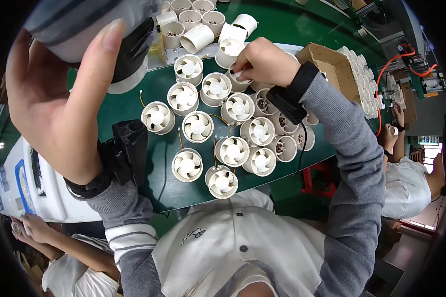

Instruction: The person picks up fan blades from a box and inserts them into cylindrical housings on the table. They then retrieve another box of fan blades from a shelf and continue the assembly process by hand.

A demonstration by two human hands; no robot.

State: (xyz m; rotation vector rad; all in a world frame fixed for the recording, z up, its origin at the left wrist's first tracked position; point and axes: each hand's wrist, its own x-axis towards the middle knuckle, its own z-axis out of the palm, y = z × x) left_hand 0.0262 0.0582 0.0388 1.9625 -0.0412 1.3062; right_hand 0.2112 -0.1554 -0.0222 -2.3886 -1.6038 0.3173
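My right hand (pixel 266 63) reaches to the far side of the green table, fingers pinched on a small white piece, seemingly a fan wheel, at the mouth of a round white housing (pixel 240 85). My fingers partly hide that piece. Raised close at the upper left, my left hand (pixel 59 99) is closed round a large whitish, partly translucent object (pixel 94 34) with dark bands. Its kind cannot be made out. Between my arms stand several round white fans (pixel 197 126), five-bladed wheels facing up, some with thin brown-yellow wires.
Housings with bare motor coils (pixel 285 148) stand right of the fans; more white housings (pixel 197 38) fill the back. A cardboard box (pixel 334 69) is at the far right, beside stacked white cylinders (pixel 364 84). Orange air hose (pixel 380 89) hangs there. Co-workers sit at both sides.
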